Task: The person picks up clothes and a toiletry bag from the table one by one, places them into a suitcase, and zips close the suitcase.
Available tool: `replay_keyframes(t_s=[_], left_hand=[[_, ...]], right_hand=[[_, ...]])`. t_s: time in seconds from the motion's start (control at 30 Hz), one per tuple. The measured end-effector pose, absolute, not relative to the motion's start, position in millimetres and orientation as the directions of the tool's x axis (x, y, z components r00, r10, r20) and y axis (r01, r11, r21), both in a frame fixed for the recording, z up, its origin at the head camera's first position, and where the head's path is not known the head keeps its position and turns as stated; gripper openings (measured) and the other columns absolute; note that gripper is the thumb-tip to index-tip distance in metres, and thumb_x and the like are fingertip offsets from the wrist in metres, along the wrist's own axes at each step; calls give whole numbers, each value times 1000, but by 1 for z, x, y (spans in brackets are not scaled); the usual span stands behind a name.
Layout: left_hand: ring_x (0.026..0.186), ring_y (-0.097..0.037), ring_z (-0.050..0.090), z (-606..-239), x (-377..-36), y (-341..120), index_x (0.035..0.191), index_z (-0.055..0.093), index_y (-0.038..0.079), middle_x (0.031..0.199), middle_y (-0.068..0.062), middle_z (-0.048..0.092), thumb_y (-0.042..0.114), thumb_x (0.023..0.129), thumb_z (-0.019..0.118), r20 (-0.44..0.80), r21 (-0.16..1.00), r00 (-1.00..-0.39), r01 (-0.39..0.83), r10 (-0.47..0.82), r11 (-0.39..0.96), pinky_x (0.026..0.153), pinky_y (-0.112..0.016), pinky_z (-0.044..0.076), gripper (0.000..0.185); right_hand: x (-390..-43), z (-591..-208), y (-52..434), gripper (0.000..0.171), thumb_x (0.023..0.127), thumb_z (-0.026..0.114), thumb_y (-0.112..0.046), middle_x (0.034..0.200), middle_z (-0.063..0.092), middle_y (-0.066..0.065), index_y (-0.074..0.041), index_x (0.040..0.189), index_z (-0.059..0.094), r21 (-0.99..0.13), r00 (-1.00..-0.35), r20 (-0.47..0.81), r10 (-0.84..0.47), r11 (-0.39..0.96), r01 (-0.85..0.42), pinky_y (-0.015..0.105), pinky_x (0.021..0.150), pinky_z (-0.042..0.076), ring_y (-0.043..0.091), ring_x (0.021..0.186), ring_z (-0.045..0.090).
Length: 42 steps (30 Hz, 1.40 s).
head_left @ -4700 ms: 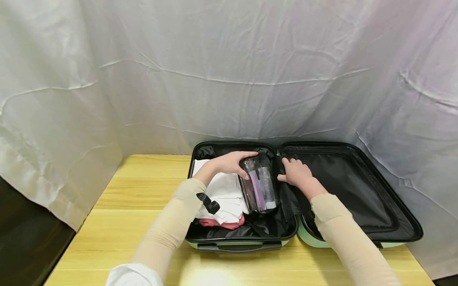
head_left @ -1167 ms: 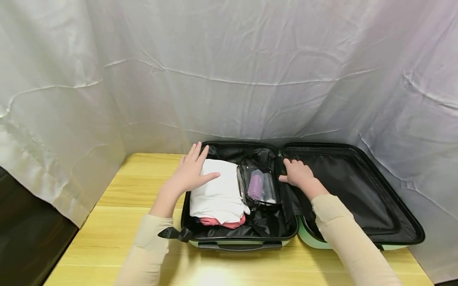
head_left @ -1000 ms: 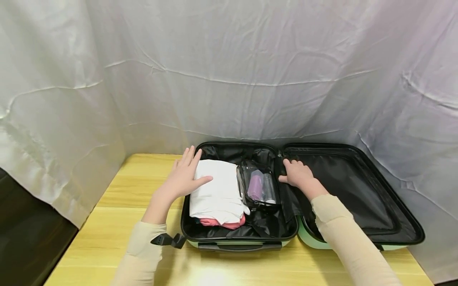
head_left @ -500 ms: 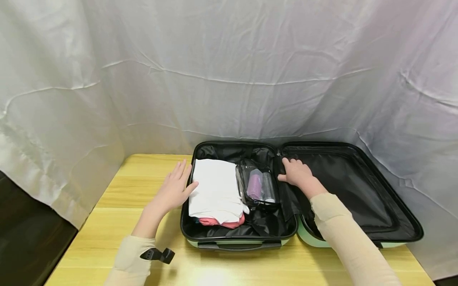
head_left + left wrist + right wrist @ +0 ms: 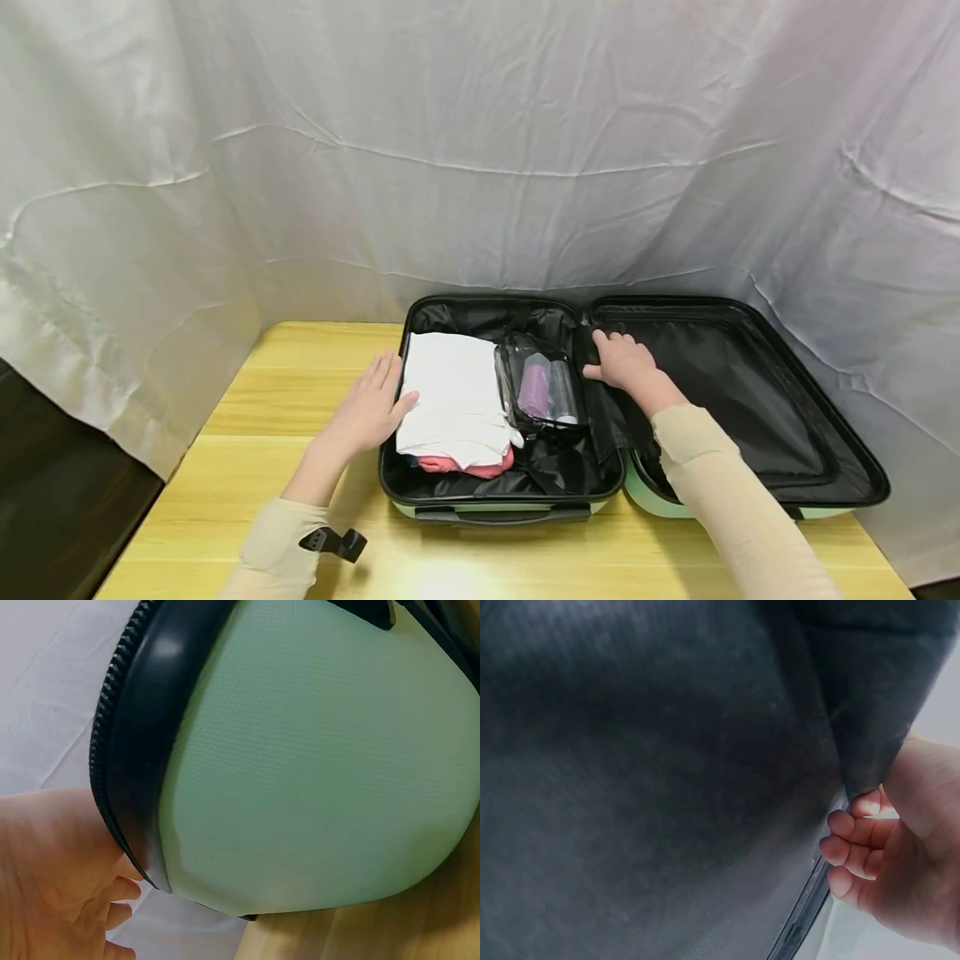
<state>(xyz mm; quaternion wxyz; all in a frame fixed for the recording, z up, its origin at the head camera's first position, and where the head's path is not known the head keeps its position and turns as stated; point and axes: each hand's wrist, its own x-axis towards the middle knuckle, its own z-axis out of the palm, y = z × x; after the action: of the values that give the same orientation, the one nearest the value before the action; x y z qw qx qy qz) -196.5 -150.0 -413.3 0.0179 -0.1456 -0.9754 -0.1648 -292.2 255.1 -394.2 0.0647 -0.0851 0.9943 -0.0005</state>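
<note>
An open light-green suitcase lies on the table. Its left half holds folded white clothing over a red cloth. Beside these sits a clear pouch with black trim, containing a purple bottle and a clear one. My left hand rests against the left rim, fingers straight; the left wrist view shows the palm beside the green shell and zipper edge. With curled fingers, my right hand pinches the black fabric divider near the hinge between the halves.
The suitcase's right half, lined in black, lies opened flat. A carry handle faces the front. Wooden tabletop extends to the left and front. White curtains hang behind and at both sides.
My left hand has let go of the clear pouch, which now lies beside the white clothing, and moved left and down to the suitcase's left rim. My right hand has stayed at the divider.
</note>
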Motion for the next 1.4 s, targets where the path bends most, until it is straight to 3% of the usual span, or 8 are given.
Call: replay_keyframes(t_s=[0.5,0.9,1.4], left_hand=[[152,-37,2,-416,-191,-145,154,11,-3,163,-20,4,57,99,38,36,270,-981,192,190,943,120,-61,10,86],[153,-36,1,-422,-196,-134,155,12,-2,164,-19,3,60,99,35,42,244,-981,193,188,950,120,-60,10,86],[153,-35,0,-419,-195,-136,155,10,-1,164,-18,0,59,99,36,24,279,-986,163,163,946,120,-61,7,86]], right_hand=[[-291,-393,256,69,94,58,-45,135,49,31,3,140,40,-15,-973,-95,-211,977,-211,60,93,45,49,121,48],[-279,-388,279,72,94,54,-56,131,52,31,2,134,45,-31,-965,-118,-233,972,-231,61,90,45,49,118,50],[-238,-350,307,55,92,62,-41,122,57,27,1,128,53,-24,-958,11,-286,958,-286,61,85,46,47,111,52]])
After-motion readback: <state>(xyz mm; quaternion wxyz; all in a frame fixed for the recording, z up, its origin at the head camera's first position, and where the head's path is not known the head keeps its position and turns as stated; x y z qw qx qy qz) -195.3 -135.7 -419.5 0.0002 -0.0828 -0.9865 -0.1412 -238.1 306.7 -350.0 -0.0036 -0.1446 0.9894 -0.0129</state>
